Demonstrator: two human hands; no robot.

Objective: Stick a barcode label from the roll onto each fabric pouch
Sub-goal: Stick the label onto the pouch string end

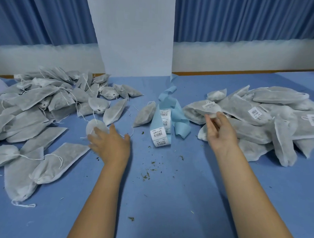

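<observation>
Even, soft, bluish light; faint shadows, slight blur, wide-angle bending at edges.

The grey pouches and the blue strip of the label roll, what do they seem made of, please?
The grey drawstring pouches: likely thin non-woven fabric, matte, fuzzy white sealed edges. The blue strip: probably smooth paper backing, curling loosely, carrying white barcode labels.

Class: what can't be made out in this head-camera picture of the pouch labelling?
Head view:
- Print on label roll: too small.
- Left pile: cut by left edge.
- Right hand on pouch: blurred; grip or touch unclear.
- Right pile: lower pouches buried, labels unseen.
</observation>
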